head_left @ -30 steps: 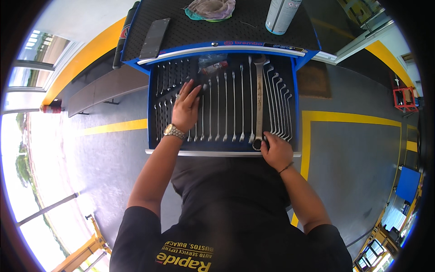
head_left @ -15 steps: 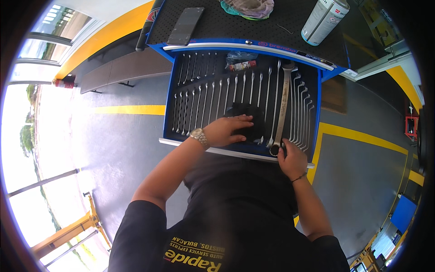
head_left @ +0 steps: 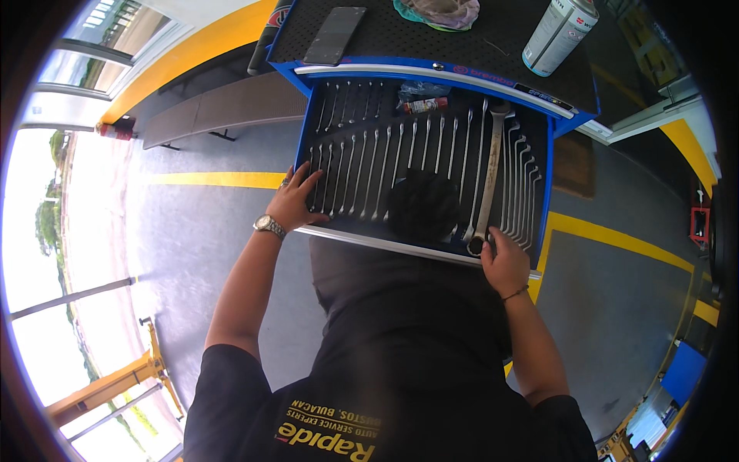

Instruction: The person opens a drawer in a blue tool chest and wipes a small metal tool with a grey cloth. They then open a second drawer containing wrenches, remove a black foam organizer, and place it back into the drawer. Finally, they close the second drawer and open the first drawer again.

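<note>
In the pulled-out blue drawer [head_left: 549,177] lie rows of silver wrenches [head_left: 372,173]. My left hand [head_left: 292,204] rests with spread fingers over the drawer's left edge and the leftmost wrenches, holding nothing. My right hand [head_left: 506,266] is at the front right, its thumb and forefinger closed at the ring end of a large, worn combination wrench [head_left: 488,181], which lies flat in the drawer. A dark, cloth-like bundle [head_left: 423,206] covers the lower ends of several wrenches between my hands. Offset wrenches [head_left: 519,189] stand in a row right of the large one.
On the cabinet's black perforated top [head_left: 431,48] are a phone [head_left: 335,36], a crumpled rag [head_left: 439,11] and a spray can [head_left: 560,35]. A small red-and-white package [head_left: 425,106] lies at the drawer's back. A long bench [head_left: 223,112] stands to the left.
My left hand has left the dark bundle and moved left to the drawer's edge, fingers spreading. My right hand stays by the large wrench's ring end. The view has shifted slightly.
</note>
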### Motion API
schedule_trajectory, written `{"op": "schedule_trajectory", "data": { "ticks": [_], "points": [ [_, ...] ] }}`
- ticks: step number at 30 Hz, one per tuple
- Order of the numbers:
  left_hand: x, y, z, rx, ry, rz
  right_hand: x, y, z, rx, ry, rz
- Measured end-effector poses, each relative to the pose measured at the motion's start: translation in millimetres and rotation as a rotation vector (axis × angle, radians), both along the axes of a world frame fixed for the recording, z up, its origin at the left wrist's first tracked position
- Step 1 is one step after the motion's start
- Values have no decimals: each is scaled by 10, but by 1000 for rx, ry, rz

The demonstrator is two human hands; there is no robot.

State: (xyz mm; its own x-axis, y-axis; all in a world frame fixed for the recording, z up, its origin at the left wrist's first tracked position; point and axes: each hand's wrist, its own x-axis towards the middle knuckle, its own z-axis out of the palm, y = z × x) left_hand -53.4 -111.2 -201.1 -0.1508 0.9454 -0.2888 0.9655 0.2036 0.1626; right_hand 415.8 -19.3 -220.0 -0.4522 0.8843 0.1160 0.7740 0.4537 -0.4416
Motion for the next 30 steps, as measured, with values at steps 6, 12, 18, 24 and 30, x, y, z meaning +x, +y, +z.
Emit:
{"op": "schedule_trajectory", "data": {
  "ticks": [6, 12, 18, 24, 30],
  "points": [
    [118, -3, 150, 40, 184, -133, 7, -16, -30, -11, -17, -9],
    [28, 26, 101, -11, 36, -135, 10, -20, -39, 4, -14, -3],
    [-102, 45, 187, -57, 21, -168, 4, -14, -42, -6, -24, 2],
    [-85, 23, 184, -26, 30, -143, 1, -20, -33, 0, -19, -3],
    [-133, 21, 267, -128, 72, -176, 5, -20, -27, -9, -26, 0]
  ]
}}
